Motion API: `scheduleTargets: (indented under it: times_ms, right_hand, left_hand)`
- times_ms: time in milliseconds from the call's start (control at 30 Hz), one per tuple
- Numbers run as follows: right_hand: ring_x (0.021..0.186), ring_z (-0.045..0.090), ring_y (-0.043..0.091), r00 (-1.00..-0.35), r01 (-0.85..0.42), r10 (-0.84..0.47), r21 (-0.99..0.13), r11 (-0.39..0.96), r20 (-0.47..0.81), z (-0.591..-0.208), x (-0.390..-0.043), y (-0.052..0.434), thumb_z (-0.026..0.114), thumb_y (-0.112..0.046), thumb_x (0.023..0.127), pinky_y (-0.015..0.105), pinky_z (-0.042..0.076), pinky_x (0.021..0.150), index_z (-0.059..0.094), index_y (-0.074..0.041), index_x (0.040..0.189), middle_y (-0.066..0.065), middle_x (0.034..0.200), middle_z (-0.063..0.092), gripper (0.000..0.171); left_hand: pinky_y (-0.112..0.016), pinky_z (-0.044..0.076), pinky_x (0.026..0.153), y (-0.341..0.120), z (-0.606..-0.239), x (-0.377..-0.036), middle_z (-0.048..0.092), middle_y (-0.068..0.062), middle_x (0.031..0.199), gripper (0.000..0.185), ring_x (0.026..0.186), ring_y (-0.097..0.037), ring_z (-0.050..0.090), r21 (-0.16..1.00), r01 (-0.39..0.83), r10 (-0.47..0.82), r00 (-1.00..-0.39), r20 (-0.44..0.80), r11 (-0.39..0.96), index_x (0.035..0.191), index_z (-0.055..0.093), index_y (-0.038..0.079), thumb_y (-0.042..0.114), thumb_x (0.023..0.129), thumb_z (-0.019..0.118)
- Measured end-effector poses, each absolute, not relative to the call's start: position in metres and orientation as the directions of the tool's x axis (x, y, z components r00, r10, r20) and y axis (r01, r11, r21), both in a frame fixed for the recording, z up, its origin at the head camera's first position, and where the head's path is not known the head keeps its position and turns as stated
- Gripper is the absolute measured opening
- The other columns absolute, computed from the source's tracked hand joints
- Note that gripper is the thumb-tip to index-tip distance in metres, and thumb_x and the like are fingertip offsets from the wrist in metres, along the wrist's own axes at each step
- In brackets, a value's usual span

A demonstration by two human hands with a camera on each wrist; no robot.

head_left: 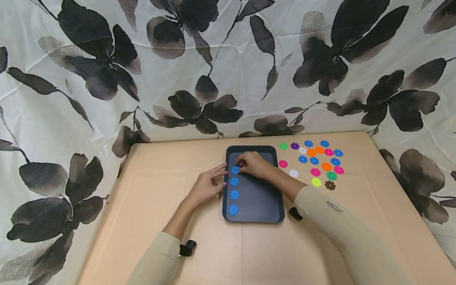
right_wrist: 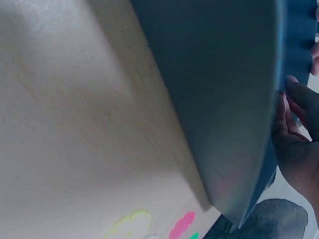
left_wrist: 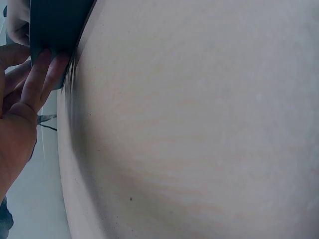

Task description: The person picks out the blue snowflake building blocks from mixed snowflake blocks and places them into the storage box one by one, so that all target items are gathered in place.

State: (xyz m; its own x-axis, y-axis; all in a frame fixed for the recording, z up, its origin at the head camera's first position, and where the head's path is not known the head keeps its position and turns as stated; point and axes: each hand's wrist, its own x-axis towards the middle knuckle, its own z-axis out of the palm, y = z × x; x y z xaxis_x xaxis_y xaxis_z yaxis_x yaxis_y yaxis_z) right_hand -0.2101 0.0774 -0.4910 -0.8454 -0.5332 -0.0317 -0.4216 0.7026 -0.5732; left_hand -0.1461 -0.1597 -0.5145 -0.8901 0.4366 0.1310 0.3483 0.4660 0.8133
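In the head view a dark grey tray [head_left: 258,202] lies on the table, with several blue flower-shaped discs in a column along its left side. The lowest blue disc [head_left: 233,209] sits near the front corner. My right hand [head_left: 254,164] reaches over the tray, its curled fingertips pinching at the edge of the topmost blue disc [head_left: 235,170]. My left hand [head_left: 208,184] rests against the tray's left rim with fingers mostly straight; the left wrist view shows its fingers [left_wrist: 37,79] touching the tray's side. In the right wrist view, the tray wall [right_wrist: 224,124] partly hides the right fingertips.
Right of the tray, loose flower-shaped discs lie scattered, among them a pink disc [head_left: 283,164], a yellow disc [head_left: 316,182], a brown disc [head_left: 329,185] and an orange disc [head_left: 326,166]. A floral cloth [head_left: 249,79] hangs behind the table's [head_left: 160,166] back edge.
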Motion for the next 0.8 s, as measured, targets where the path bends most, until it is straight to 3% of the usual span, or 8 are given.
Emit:
scheduleTargets:
  times_ms: [500, 800]
  right_hand:
    - [0.089, 0.066, 0.019, -0.876, -0.397, -0.479, -0.639, 0.659, 0.051, -0.469, -0.198, 0.109, 0.08, -0.014, 0.091, 0.034, 0.058, 0.081, 0.075, -0.004, 0.117, 0.008, 0.1, 0.073, 0.029]
    - [0.09, 0.064, 0.021, -0.909, -0.357, -0.409, -0.657, 0.664, 0.08, -0.456, -0.18, 0.137, 0.08, -0.016, 0.091, 0.037, 0.059, 0.084, 0.075, -0.004, 0.118, 0.007, 0.101, 0.071, 0.031]
  left_hand:
    - [-0.022, 0.059, 0.077, -0.16, -0.513, -0.144, 0.049, -0.004, 0.16, 0.042, 0.089, -0.015, 0.072, 0.835, 0.299, 0.426, -0.901, 0.086, 0.463, 0.133, 0.067, -0.001, -0.001, 0.091, 0.073]
    - [-0.022, 0.059, 0.077, -0.16, -0.514, -0.143, 0.049, -0.006, 0.159, 0.042, 0.087, -0.014, 0.072, 0.832, 0.305, 0.424, -0.901, 0.093, 0.463, 0.133, 0.067, -0.002, -0.002, 0.091, 0.073]
